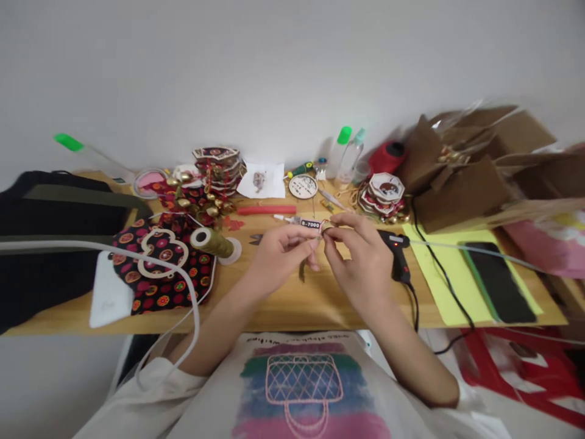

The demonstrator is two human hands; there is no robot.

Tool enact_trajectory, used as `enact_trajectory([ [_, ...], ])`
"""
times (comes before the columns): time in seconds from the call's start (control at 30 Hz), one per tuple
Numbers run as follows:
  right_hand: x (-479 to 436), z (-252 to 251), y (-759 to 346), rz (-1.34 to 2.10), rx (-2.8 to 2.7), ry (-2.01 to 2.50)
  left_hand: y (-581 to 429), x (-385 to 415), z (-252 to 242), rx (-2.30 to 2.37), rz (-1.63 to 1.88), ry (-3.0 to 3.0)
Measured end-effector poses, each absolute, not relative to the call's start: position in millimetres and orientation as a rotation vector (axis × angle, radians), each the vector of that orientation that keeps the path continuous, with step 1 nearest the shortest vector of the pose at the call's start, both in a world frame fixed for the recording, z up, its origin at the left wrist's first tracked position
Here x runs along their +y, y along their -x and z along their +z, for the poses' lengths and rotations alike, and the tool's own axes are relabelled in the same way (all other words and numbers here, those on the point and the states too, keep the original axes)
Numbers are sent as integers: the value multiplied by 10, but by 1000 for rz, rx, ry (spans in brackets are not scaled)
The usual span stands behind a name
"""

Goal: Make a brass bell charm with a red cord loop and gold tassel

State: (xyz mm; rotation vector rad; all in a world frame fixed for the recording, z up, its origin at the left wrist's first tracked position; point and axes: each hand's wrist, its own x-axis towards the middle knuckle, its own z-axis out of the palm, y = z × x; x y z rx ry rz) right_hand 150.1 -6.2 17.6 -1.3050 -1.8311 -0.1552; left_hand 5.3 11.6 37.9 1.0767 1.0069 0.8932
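Observation:
My left hand (281,256) and my right hand (359,253) meet over the middle of the wooden table (297,299), fingers pinched together around a small gold piece (327,230). A thin dark strand (302,271) hangs below my left fingers. Just behind the hands lies a glue tube labelled B-7000 (305,222). A black hot glue gun (397,253) rests to the right of my right hand, its cord running off the table's front edge.
Red-patterned fabric with a wooden frame (162,256) and a gold thread spool (214,242) lie at left. Stacks of octagonal ornaments (386,192), bottles (345,152), brown paper bags (461,177), yellow paper with a dark sheet (496,280) fill the right. A black bag (50,244) sits far left.

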Motion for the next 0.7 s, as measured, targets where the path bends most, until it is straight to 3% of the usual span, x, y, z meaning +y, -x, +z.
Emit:
enact_trajectory([
  [0.27,44,-146,-1551,179,-1886,1442,-60,286,0,1152,632,-906],
  [0.7,76,-362,-1544,577,-1908,1585,-83,306,-340,1223,607,-888],
])
